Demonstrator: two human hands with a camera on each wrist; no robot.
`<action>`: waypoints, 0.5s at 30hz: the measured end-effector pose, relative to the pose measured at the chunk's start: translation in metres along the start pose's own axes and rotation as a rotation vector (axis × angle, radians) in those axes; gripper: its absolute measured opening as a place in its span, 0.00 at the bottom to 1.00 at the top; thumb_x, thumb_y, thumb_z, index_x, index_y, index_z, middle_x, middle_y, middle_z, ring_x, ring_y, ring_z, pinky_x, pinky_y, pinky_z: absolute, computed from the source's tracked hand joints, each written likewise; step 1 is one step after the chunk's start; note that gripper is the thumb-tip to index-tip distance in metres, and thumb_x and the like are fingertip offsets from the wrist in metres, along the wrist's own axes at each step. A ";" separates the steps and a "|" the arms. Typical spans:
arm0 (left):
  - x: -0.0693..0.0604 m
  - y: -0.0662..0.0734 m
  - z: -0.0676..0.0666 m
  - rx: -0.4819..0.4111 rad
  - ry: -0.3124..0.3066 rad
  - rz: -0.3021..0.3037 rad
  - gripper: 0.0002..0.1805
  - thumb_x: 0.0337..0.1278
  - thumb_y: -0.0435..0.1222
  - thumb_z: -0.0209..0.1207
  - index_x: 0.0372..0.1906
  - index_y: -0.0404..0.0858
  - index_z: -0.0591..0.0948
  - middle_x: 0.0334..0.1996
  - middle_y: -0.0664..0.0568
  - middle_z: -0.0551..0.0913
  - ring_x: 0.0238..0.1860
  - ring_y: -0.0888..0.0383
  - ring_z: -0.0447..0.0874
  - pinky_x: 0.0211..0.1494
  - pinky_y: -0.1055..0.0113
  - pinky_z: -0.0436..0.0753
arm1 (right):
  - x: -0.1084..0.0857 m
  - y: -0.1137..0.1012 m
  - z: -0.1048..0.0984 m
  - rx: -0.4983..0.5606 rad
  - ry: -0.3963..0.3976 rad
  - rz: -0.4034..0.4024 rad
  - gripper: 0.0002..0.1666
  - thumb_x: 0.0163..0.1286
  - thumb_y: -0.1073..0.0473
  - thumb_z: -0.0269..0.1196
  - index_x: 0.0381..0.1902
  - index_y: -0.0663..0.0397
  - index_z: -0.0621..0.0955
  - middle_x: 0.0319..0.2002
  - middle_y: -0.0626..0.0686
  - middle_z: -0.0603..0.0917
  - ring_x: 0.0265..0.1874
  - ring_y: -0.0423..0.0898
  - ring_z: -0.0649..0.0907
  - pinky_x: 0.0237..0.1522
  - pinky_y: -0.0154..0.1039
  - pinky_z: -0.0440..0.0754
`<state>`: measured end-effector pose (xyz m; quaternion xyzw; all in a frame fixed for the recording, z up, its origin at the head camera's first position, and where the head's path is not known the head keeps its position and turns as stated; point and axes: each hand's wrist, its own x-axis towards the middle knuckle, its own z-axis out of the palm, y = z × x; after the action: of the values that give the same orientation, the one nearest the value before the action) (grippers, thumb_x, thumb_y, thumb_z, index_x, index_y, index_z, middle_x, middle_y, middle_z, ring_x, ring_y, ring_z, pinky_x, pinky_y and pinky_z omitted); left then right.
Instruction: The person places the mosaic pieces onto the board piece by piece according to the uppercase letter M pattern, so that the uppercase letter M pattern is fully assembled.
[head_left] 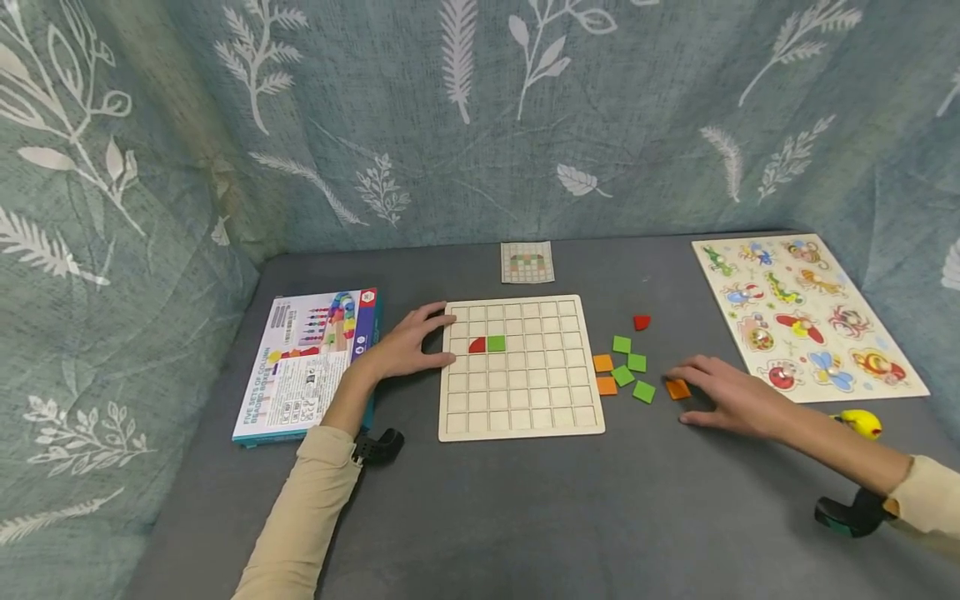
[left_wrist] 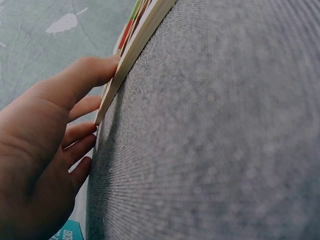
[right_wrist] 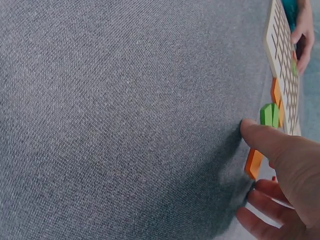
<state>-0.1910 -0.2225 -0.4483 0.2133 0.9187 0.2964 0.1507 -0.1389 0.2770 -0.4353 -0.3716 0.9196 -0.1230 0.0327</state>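
Observation:
A pale wooden grid board point(head_left: 521, 408) lies flat, with a red quarter-round tile point(head_left: 477, 345) and a green square tile point(head_left: 496, 343) side by side in its cells. My left hand point(head_left: 405, 343) rests at the board's left edge, thumb and fingers spread apart and touching the rim; the thumb point(left_wrist: 92, 71) shows against that edge in the left wrist view. To the right, my right hand point(head_left: 729, 396) is over an orange square tile point(head_left: 678, 389). Its fingertips are at the tile, while the thumb point(right_wrist: 265, 137) stays apart from it.
Several loose green tiles point(head_left: 622, 344) lie right of the board, near two orange tiles point(head_left: 603, 363) and a red tile point(head_left: 642, 322). A pattern card point(head_left: 527, 277) lies behind. A box point(head_left: 300, 375) sits left; an insect puzzle board point(head_left: 810, 317) and a yellow object point(head_left: 862, 423) lie right.

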 end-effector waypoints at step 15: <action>0.000 0.000 0.003 -0.004 0.002 -0.001 0.39 0.61 0.48 0.62 0.74 0.42 0.63 0.77 0.44 0.50 0.77 0.38 0.45 0.72 0.36 0.58 | 0.003 0.002 0.001 -0.066 0.063 -0.086 0.33 0.50 0.52 0.76 0.54 0.54 0.80 0.47 0.51 0.82 0.43 0.44 0.81 0.39 0.43 0.83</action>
<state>-0.1895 -0.2214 -0.4503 0.2124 0.9184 0.2982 0.1502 -0.1426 0.2764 -0.4365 -0.4077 0.9069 -0.1054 -0.0141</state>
